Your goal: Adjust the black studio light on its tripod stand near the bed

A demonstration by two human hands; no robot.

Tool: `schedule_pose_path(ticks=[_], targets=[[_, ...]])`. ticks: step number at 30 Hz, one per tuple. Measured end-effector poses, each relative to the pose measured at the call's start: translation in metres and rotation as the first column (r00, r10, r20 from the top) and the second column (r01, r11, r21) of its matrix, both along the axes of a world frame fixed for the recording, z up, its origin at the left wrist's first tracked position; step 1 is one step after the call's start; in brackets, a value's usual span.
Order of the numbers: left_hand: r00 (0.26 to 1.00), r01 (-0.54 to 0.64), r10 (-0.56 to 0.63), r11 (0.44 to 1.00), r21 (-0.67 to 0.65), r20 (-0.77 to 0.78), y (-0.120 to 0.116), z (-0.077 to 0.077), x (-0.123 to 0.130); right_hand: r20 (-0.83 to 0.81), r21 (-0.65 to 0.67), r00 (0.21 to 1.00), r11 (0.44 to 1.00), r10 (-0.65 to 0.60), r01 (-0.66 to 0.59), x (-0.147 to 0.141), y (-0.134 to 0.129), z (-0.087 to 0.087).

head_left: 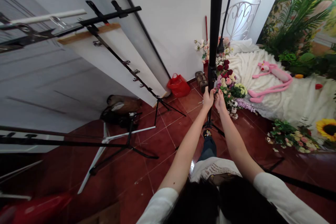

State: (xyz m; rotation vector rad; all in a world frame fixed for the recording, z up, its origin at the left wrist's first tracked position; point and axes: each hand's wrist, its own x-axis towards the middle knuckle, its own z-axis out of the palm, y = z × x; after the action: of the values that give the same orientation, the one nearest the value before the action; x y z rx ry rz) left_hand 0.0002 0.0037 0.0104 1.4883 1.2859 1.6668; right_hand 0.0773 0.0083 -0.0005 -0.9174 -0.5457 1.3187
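Note:
A tall black stand point(215, 17) rises through the middle of the view, its tripod legs on the floor near my foot. My left hand point(208, 98) is closed around the lower part of its pole. On the other side, my right hand point(219, 100) pinches at a small dark knob or clamp part on the same pole, mostly hidden by the fingers. A black cable with a plug point(221, 45) hangs beside the pole above my hands.
Flowers point(227, 80) stand just right of the pole. A white-draped bed point(241, 59) holds a pink plush toy point(280, 74). A red bag point(179, 85) rests by the wall. Left are backdrop stands point(128, 145), clamps and a white board point(131, 49). Red tiles point(160, 143) cover the floor.

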Motion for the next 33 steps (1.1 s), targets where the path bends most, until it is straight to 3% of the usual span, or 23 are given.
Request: schedule_pose_path(ticks=[7, 11, 18, 23, 26, 29, 33], targets=[[0.999, -0.035, 0.035, 0.999, 0.032, -0.004, -0.003, -0.001, 0.004, 0.02, 0.017, 0.998, 0.998, -0.066, 0.066, -0.004, 0.005, -0.003], [1.0, -0.019, 0.019, 1.0, 0.01, -0.007, -0.006, 0.001, 0.004, 0.121, -0.019, 0.99, 0.997, -0.074, 0.077, -0.003, 0.007, 0.001], [1.0, -0.004, 0.004, 1.0, 0.022, -0.017, -0.005, 0.003, 0.002, 0.303, -0.116, 0.921, 0.95, -0.243, 0.289, -0.006, 0.019, 0.016], [1.0, 0.009, -0.009, 1.0, -0.013, -0.028, -0.006, 0.007, -0.002, 0.397, -0.185, 0.899, 0.943, -0.186, 0.277, -0.005, 0.019, 0.028], [0.999, 0.032, -0.034, 0.999, -0.041, -0.037, -0.008, 0.011, -0.005, 0.313, -0.2, 0.943, 0.962, -0.117, 0.186, 0.001, 0.005, 0.035], [0.998, 0.045, -0.048, 0.997, -0.063, -0.038, -0.011, 0.014, -0.006, 0.241, -0.185, 0.97, 0.981, -0.017, 0.063, 0.019, -0.028, 0.036], [0.998, 0.027, -0.033, 0.996, -0.089, -0.061, -0.013, 0.016, -0.005, 0.164, -0.204, 0.983, 0.978, 0.083, -0.049, 0.067, -0.099, 0.012]])
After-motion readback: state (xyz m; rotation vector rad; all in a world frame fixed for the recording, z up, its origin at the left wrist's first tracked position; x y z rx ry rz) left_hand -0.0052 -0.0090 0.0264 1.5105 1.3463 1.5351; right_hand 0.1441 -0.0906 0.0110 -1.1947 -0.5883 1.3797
